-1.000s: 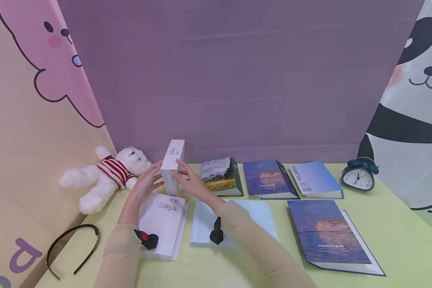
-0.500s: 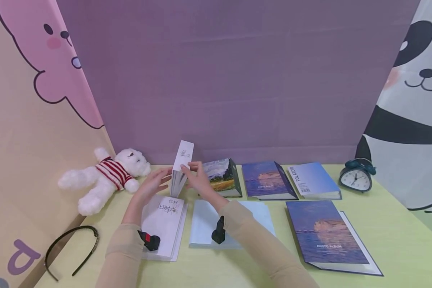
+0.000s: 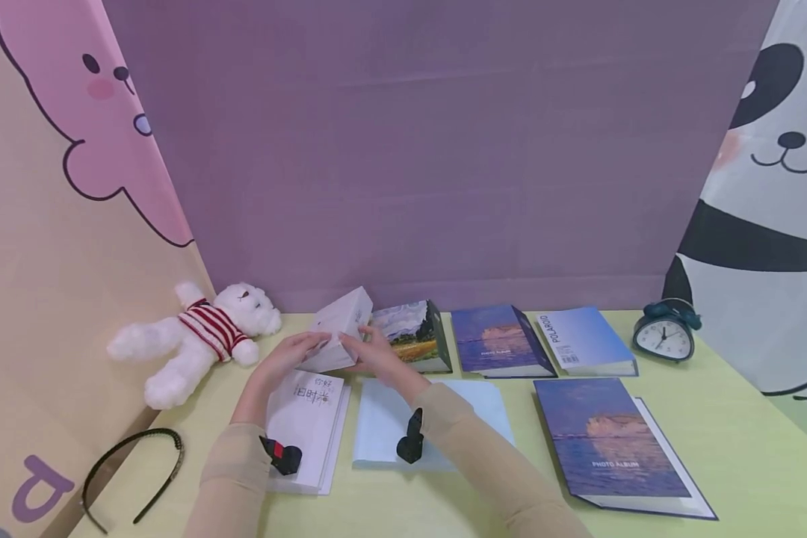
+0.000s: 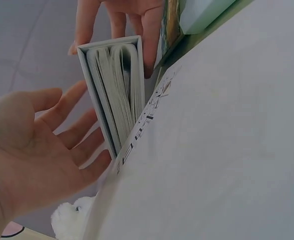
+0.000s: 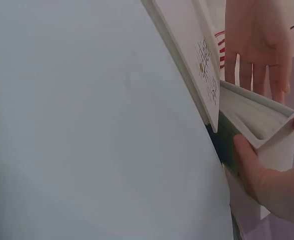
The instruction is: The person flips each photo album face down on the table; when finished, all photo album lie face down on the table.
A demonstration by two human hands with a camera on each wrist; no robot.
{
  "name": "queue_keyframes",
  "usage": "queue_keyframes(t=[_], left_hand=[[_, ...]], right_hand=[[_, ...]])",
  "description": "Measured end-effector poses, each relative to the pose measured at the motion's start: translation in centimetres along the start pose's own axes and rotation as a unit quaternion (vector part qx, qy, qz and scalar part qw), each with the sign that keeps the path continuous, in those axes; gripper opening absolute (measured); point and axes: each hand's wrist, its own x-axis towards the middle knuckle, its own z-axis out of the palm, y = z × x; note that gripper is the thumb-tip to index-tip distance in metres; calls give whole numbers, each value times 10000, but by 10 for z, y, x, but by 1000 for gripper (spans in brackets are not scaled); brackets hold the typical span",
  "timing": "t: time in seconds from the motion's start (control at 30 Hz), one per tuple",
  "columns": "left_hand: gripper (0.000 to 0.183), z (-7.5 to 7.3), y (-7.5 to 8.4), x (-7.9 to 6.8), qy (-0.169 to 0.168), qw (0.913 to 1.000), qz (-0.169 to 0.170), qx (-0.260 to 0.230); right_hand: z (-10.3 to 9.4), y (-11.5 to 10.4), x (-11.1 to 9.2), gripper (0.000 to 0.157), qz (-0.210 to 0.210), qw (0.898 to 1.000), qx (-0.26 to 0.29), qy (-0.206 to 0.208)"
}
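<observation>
A thick white photo album (image 3: 341,320) tilts to the left at the back left of the table. My right hand (image 3: 385,360) grips its right side, with the thumb (image 5: 248,155) and fingers on opposite faces in the right wrist view. My left hand (image 3: 288,360) is at its left; in the left wrist view the left fingers (image 4: 79,132) are extended along the cover, and the page edges face the camera. Just in front lies another white album (image 3: 299,433) with dark lettering. A pale blue album (image 3: 444,418) lies to its right, partly covered by the right forearm.
Along the back lie a landscape-cover album (image 3: 410,332), a sea-cliff photo album (image 3: 498,340) and a blue Polaroid album (image 3: 585,340). A clock (image 3: 663,336) stands right, another photo album (image 3: 612,441) before it. A plush bear (image 3: 208,329) and a headband (image 3: 175,448) are left.
The held album has shifted right and tipped from upright toward the left, so its front cover faces up more. Both hands moved slightly right and lower with it.
</observation>
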Motion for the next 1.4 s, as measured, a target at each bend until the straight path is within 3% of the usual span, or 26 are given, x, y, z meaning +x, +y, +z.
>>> queue_keyframes(t=[0.37,0.67,0.97,1.17,1.4], left_hand=[[46,-1,-5,-2,-178,9996,-15,233],[46,3,-1,-2,-94,9993,-211,290],[47,5,-4,-1,-41,9971,-466,601],[48,7,-2,-1,-3,9959,-559,713],[47,9,-4,2,69,9959,-659,608]], right_hand=[[-2,3,5,66,76,9985,-530,84],[-4,7,9,58,106,9972,-735,-2],[-3,12,8,44,-41,9880,-1523,-260],[-9,11,9,49,1,9865,-1570,-467],[-13,11,9,51,60,9851,-1669,-411]])
